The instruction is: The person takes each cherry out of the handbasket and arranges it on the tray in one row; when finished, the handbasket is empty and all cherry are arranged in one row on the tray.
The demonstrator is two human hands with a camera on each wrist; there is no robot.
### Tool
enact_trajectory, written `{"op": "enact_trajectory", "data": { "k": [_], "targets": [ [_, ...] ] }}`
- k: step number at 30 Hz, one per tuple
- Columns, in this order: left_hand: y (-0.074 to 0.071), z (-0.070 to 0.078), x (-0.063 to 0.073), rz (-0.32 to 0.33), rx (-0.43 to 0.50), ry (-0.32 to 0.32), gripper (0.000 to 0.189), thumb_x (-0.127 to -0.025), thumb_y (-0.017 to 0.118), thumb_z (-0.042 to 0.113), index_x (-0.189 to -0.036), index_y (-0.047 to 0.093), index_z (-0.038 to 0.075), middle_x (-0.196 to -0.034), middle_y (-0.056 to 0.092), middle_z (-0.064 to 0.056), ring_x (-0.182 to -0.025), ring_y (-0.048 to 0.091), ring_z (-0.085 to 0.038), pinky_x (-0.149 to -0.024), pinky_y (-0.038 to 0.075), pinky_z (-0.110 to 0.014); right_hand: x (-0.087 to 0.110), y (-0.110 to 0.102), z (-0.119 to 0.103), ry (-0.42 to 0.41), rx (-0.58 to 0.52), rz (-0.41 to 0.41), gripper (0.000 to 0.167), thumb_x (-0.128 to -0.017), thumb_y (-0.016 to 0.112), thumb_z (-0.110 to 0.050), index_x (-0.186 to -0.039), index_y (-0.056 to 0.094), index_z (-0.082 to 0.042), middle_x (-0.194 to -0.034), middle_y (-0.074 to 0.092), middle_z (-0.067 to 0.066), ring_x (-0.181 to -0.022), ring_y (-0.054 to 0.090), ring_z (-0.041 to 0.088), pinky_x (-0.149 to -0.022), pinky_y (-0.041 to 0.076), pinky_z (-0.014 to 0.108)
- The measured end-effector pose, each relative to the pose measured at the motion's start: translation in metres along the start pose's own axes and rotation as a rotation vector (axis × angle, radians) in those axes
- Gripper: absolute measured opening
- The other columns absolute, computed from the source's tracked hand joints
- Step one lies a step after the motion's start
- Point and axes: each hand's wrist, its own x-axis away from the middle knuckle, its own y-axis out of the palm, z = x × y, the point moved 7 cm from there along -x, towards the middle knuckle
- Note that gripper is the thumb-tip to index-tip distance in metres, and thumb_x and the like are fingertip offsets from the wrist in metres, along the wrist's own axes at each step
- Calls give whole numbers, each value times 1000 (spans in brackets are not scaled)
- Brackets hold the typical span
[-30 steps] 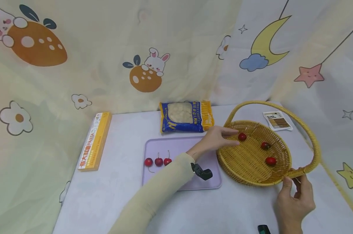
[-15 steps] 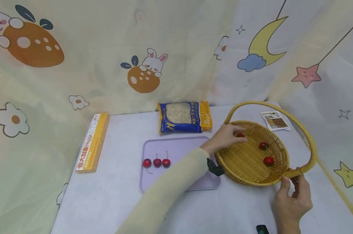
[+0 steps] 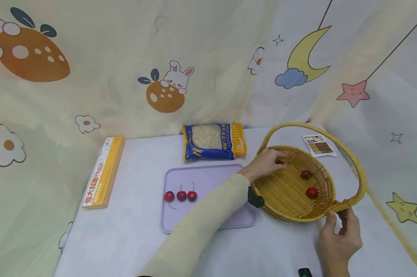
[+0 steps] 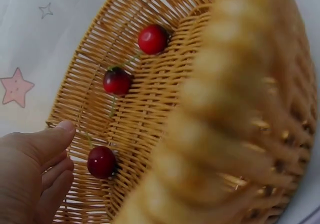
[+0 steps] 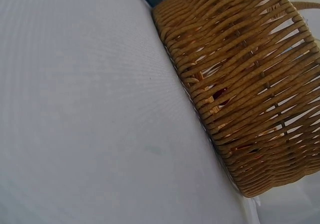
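My left hand (image 3: 268,163) reaches over the left rim of the yellow wicker basket (image 3: 288,200), thumb and fingers apart beside a dark red cherry (image 4: 101,162). In the left wrist view that cherry lies just off the fingertips, on the basket's woven bottom. Another cherry (image 3: 306,174) and a brighter red one (image 3: 311,192) lie farther right inside. My right hand (image 3: 340,234) grips the basket at the foot of its arched handle (image 3: 358,177), fingers curled under the rim. The right wrist view shows the basket's outer wall (image 5: 245,88) but no hand.
Left of the basket, a lilac tray (image 3: 208,173) bears a row of three cherries (image 3: 181,196). Behind it lies a blue pasta bag (image 3: 213,142). A yellow pasta box (image 3: 104,173) stands far left, a small white packet (image 3: 319,145) behind the basket.
My left hand has moved further into the basket, lowering toward the leftmost cherry, which it now partly covers. The right hand keeps its grip on the basket. The head view has shifted slightly.
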Motion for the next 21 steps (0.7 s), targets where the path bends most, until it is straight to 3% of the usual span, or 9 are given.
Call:
{"op": "enact_trajectory", "data": {
  "k": [11, 21],
  "targets": [
    [4, -7, -9, -40, -40, -37, 45, -102, 70, 25, -146, 63, 18, -146, 64, 4, -124, 65, -7, -96, 52, -15, 3, 3, 5, -33, -26, -34, 43, -94, 70, 10, -136, 64, 2, -126, 68, 16, -119, 63, 5, -106, 50, 18],
    [8, -11, -18, 9, -4, -135, 44, -102, 70, 25, -145, 64, 20, -146, 63, 11, -132, 59, -6, -104, 50, -19, 2, 0, 3, -49, -60, 26, 39, -94, 71, 9, -132, 66, 5, -123, 70, 15, -116, 67, 11, -104, 51, 19]
  ]
}}
